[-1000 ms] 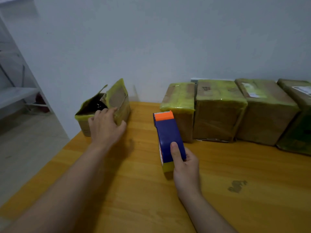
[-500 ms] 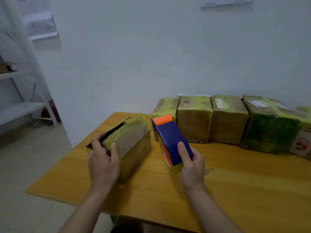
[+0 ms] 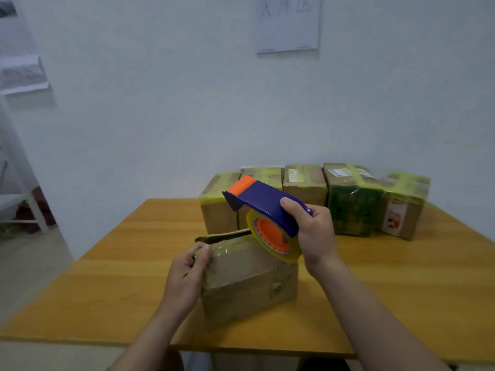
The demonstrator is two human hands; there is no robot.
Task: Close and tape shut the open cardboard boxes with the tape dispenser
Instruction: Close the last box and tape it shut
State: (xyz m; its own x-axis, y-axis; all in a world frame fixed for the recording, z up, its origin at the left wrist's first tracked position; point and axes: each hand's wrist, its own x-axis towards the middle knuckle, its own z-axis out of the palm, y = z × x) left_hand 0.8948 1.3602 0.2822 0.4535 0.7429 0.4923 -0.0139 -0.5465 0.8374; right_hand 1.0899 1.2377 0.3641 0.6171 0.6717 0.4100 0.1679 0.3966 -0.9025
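Head view: left hand grips the near-centre cardboard box at its left end, steadying it, while right hand grips the tape dispenser above its top, seemingly poised for taping.

- Dragged the open box from the far left corner of the table to its near middle, close to the front edge.
- Folded the top down over the dark opening, leaving only a far flap standing a little at the back.
- Shifted the left hand from the top of the box to its left end, thumb pinching the taped edge.
- Lifted the tape dispenser off the table and tipped it, orange nose up and away to the left, roll side turned into sight.
- Brought it, gripped in the right hand, over the box's far right corner; cannot tell whether touching the cardboard.
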